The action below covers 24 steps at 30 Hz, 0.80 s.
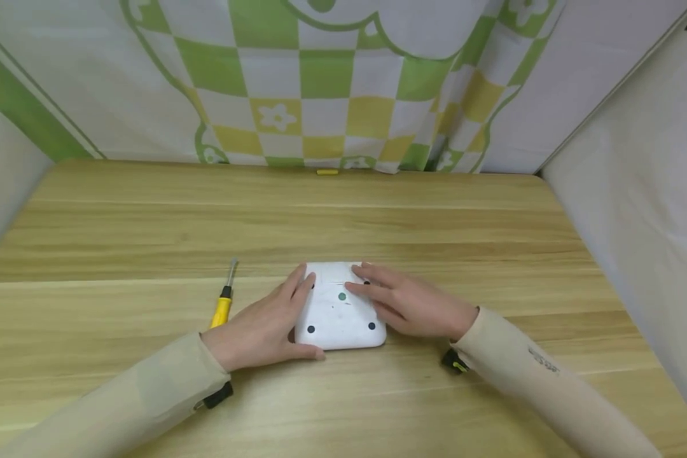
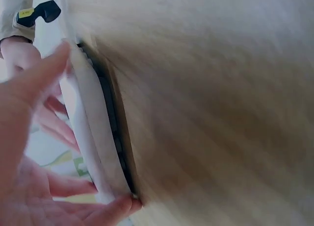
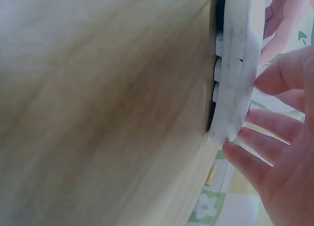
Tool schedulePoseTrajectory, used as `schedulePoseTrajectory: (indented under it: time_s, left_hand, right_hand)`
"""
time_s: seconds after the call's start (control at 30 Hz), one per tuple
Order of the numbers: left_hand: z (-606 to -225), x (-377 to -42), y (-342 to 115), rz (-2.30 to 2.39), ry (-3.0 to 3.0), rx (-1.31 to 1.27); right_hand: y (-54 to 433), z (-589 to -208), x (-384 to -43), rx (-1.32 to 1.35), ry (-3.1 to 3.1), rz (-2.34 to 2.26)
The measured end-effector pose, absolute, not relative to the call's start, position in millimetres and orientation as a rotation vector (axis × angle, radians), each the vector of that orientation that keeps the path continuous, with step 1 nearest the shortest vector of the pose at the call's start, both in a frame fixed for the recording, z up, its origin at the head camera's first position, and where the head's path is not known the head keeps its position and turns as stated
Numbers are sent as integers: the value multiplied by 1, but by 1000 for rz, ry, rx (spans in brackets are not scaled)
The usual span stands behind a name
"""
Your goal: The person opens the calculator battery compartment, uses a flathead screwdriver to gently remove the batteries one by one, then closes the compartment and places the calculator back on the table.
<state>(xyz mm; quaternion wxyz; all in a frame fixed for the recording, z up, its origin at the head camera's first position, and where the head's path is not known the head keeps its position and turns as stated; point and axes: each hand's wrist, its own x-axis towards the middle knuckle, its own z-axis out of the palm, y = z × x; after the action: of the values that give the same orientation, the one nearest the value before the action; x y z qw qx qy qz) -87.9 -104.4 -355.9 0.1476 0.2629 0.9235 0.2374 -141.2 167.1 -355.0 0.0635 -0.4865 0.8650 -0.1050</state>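
Observation:
A white calculator (image 1: pixel 341 324) lies face down on the table, its back with dark round feet and a green dot turned up. Keys (image 3: pixel 217 69) show along its underside in the right wrist view. My left hand (image 1: pixel 260 331) holds its left side, with the thumb by the near edge and the fingers at the far left. My right hand (image 1: pixel 415 305) rests its fingertips on the back and right side, fingers mostly straight. To the left lies a screwdriver (image 1: pixel 222 310) with a yellow and black handle, partly hidden by my left hand.
The wooden table (image 1: pixel 464 222) runs back to a green and yellow checked curtain (image 1: pixel 326 76). A small yellow piece (image 1: pixel 327 172) lies at the table's far edge. White sheets (image 1: pixel 635 159) hang at both sides.

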Motion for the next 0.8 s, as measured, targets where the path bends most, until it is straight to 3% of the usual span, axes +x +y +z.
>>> schedulePoseTrajectory:
  time_s: [0.8]
  left_hand:
    - [-354, -89, -120, 656, 2666, 912]
  right_hand:
    - [179, -361, -133, -1485, 2635, -287]
